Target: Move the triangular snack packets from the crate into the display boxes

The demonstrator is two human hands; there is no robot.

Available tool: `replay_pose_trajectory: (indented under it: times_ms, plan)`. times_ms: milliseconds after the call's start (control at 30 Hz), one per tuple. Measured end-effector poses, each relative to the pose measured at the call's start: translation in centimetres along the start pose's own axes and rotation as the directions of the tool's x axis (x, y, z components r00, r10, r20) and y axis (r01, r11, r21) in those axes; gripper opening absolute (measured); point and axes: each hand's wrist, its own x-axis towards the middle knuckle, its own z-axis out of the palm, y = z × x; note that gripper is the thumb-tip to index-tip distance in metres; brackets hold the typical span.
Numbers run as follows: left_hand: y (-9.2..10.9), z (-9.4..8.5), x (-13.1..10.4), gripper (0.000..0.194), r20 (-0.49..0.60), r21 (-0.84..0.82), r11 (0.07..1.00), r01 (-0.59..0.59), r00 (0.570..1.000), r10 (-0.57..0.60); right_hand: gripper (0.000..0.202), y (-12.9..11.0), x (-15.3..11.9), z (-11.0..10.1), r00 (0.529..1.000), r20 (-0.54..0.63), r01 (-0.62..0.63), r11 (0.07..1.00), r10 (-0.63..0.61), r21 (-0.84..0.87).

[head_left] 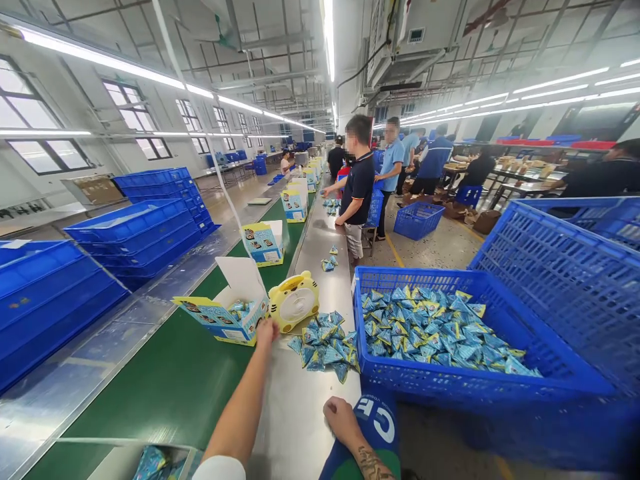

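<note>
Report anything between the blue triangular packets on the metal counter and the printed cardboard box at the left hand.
The yellow animal-faced plastic object is partly between, beside the box; so is the left hand.

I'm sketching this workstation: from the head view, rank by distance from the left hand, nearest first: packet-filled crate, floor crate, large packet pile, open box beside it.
From the left hand:
1. Open box, immediately left.
2. Large packet pile, to its right.
3. Packet-filled crate, farther right.
4. Floor crate, far ahead, right.
</note>
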Motion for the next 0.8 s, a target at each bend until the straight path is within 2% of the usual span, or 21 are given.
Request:
replay_pose_trajectory:
  times_ms: [100,167,267,400,467,533,600,667,733,800]
  plan:
    - [-6.2,2.5,-3.9,0.03,0.151,0.319,0.939,-0.126,0.985,0.081,0.024,-0.1,-0.2,0.0,1.0,-0.014,-0.003,1.0,0.004,0.006]
    - [-9.2,4.3,-6.2,0.047,0.266,0.465,0.852,-0.239,0.956,0.123,0.024,-0.2,-0.3,-0.1,1.0,-0.016,-0.01,1.0,0.01,0.009]
    - [-12.0,6.7,-8.3,0.063,0.374,0.619,0.705,-0.346,0.919,0.123,0.024,-0.4,-0.5,-0.3,1.0,-0.019,-0.011,1.0,0.011,0.007]
    - [-14.1,8.1,-8.9,0.042,0.357,0.788,0.517,-0.334,0.932,0.058,0.024,-0.4,-0.6,-0.4,1.0,-0.019,-0.012,1.0,0.012,0.001]
    - [-14.7,7.7,-9.0,0.029,0.358,0.831,0.443,-0.337,0.933,0.037,0.025,-0.2,-0.5,-0.3,1.0,-0.018,-0.015,1.0,0.015,0.014]
    - [-15.1,6.9,-9.4,0.024,0.386,0.844,0.393,-0.364,0.922,0.025,0.024,0.0,-0.3,-0.2,0.999,-0.027,-0.017,0.999,0.018,0.033]
    - [-15.6,5.5,-10.2,0.031,0.416,0.841,0.369,-0.395,0.909,0.026,0.024,0.2,-0.1,0.0,0.999,-0.031,-0.016,0.998,0.017,0.056]
    - [-16.4,3.7,-11.2,0.049,0.436,0.833,0.361,-0.419,0.899,0.038,0.023,0.3,0.0,0.1,0.999,-0.031,-0.009,0.997,0.011,0.071]
    - [-18.0,1.6,-12.3,0.062,0.457,0.807,0.391,-0.443,0.887,0.062,0.023,0.1,0.0,0.1,0.999,-0.032,-0.004,0.997,0.007,0.081]
    - [-20.2,-0.5,-13.3,0.063,0.47,0.741,0.485,-0.465,0.875,0.12,0.023,0.0,-0.1,0.0,1.0,-0.031,-0.001,0.996,0.004,0.089]
